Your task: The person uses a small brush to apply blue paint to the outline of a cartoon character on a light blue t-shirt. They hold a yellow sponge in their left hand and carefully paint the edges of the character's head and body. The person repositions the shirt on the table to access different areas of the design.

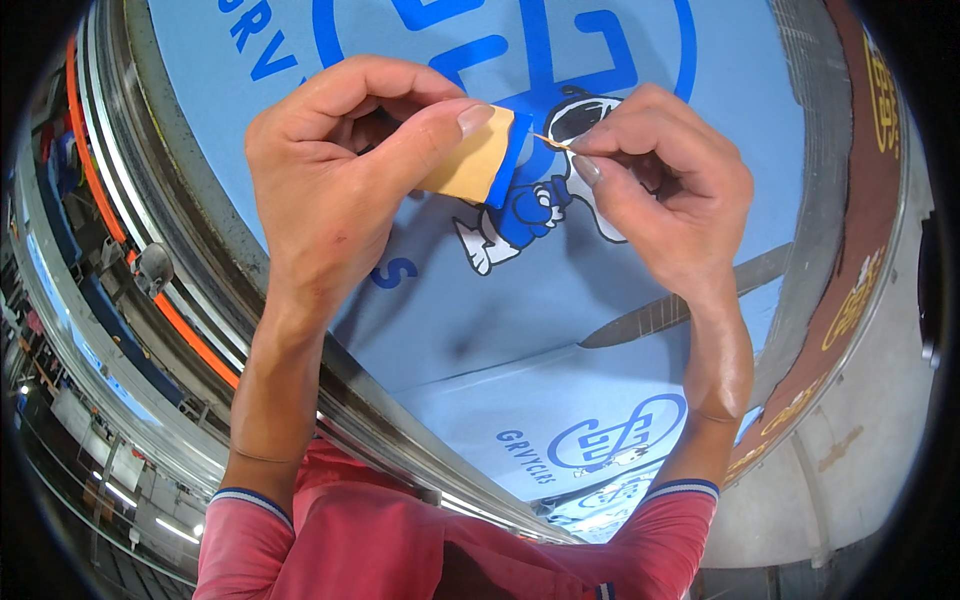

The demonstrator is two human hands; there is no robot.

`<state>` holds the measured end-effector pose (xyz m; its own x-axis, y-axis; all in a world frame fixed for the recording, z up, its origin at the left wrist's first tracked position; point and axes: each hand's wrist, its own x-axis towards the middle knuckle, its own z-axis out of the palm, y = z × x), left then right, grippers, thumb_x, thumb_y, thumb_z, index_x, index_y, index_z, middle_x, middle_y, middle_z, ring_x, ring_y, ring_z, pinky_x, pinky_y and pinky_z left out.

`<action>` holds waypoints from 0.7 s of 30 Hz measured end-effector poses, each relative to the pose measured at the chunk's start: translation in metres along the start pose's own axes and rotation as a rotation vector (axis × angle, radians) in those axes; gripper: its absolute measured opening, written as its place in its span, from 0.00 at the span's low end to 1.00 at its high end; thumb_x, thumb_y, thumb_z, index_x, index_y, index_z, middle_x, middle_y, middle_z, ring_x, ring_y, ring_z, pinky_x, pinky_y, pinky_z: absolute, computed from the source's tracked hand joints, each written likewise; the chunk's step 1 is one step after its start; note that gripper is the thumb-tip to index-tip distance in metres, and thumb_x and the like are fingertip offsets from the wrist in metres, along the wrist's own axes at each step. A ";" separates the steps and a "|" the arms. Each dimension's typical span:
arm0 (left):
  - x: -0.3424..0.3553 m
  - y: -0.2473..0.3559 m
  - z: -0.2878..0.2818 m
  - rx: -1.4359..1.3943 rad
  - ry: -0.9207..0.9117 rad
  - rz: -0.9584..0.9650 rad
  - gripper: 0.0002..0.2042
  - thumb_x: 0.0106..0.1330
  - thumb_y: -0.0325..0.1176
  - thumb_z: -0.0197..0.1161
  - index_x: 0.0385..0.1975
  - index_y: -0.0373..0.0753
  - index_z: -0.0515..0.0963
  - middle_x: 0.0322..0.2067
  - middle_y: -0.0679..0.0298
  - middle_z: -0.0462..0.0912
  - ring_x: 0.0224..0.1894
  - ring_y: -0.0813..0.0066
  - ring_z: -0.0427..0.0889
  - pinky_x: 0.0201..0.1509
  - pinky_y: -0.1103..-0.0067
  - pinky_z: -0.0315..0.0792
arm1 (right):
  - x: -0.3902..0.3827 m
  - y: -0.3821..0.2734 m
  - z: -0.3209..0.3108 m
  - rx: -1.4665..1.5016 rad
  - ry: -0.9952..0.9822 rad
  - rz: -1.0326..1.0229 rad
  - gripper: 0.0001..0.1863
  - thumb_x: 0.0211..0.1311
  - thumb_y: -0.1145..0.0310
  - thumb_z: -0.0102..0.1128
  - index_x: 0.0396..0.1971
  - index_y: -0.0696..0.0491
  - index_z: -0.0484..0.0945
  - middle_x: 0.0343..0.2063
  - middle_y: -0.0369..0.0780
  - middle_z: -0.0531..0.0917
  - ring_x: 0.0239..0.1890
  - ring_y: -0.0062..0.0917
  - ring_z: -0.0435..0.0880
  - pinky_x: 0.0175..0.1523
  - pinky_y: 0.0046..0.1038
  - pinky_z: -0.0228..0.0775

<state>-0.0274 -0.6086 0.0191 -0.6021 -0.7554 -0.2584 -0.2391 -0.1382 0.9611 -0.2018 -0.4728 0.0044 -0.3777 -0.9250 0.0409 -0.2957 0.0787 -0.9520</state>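
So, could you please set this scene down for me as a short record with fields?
Left hand: pinches a tan piece with a blue edge
Right hand: thumb and finger pinch a thin tan sliver
Sliver tip: near the blue edge; contact unclear
Surface below: light-blue printed sheet
Print: cartoon dog, blue lettering
Sleeves: pink, striped cuffs
Left side: orange strip

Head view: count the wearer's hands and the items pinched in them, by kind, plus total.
Bare hands: 2 (left hand, right hand)
Blue-edged tan piece, in the left: 1
Thin tan sliver, in the right: 1
Total: 4
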 end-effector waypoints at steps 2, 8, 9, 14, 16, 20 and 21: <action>0.000 0.000 0.000 0.002 0.001 -0.002 0.07 0.56 0.23 0.70 0.33 0.32 0.81 0.30 0.63 0.84 0.33 0.82 0.81 0.40 0.86 0.73 | 0.000 0.000 0.000 0.008 0.002 0.002 0.07 0.47 0.83 0.63 0.28 0.58 0.82 0.23 0.34 0.79 0.21 0.13 0.71 0.23 0.16 0.58; 0.000 0.000 -0.001 -0.001 -0.003 0.006 0.07 0.56 0.24 0.71 0.33 0.32 0.81 0.30 0.63 0.84 0.33 0.82 0.81 0.40 0.86 0.73 | 0.000 0.000 0.001 0.009 0.009 -0.019 0.07 0.47 0.83 0.63 0.28 0.58 0.82 0.23 0.34 0.80 0.20 0.13 0.71 0.23 0.16 0.57; -0.001 -0.001 -0.001 -0.001 -0.003 0.007 0.07 0.56 0.24 0.71 0.33 0.32 0.81 0.30 0.63 0.84 0.33 0.82 0.81 0.40 0.86 0.73 | 0.000 0.000 0.001 0.005 0.010 -0.021 0.07 0.47 0.83 0.63 0.28 0.58 0.82 0.23 0.34 0.80 0.20 0.13 0.71 0.23 0.16 0.57; -0.001 0.000 0.000 0.001 -0.004 0.011 0.07 0.56 0.24 0.71 0.33 0.32 0.81 0.30 0.63 0.84 0.33 0.81 0.81 0.40 0.86 0.73 | 0.000 0.000 0.000 -0.004 0.002 -0.017 0.07 0.47 0.83 0.63 0.28 0.57 0.82 0.23 0.34 0.80 0.20 0.13 0.72 0.23 0.16 0.58; -0.001 0.000 0.000 0.005 -0.008 0.017 0.07 0.56 0.24 0.71 0.33 0.32 0.81 0.30 0.64 0.84 0.33 0.81 0.81 0.40 0.86 0.73 | 0.000 0.000 -0.001 -0.005 -0.003 -0.017 0.07 0.47 0.83 0.63 0.28 0.57 0.82 0.24 0.34 0.80 0.21 0.12 0.72 0.23 0.16 0.58; -0.001 -0.001 0.000 -0.005 0.002 0.007 0.07 0.58 0.26 0.70 0.34 0.32 0.81 0.30 0.64 0.84 0.33 0.82 0.81 0.41 0.86 0.73 | -0.002 -0.003 -0.008 0.089 -0.057 0.051 0.08 0.47 0.88 0.61 0.28 0.62 0.80 0.28 0.37 0.77 0.27 0.14 0.73 0.27 0.15 0.61; -0.002 0.000 -0.001 -0.011 0.011 0.000 0.07 0.59 0.27 0.69 0.34 0.32 0.81 0.30 0.64 0.83 0.32 0.82 0.81 0.41 0.86 0.73 | -0.001 -0.004 -0.011 0.136 -0.060 0.064 0.08 0.47 0.88 0.60 0.28 0.62 0.80 0.29 0.37 0.77 0.28 0.15 0.73 0.28 0.16 0.62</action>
<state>-0.0257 -0.6078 0.0197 -0.5935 -0.7625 -0.2575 -0.2307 -0.1453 0.9621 -0.2104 -0.4678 0.0111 -0.3379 -0.9405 -0.0349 -0.1501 0.0905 -0.9845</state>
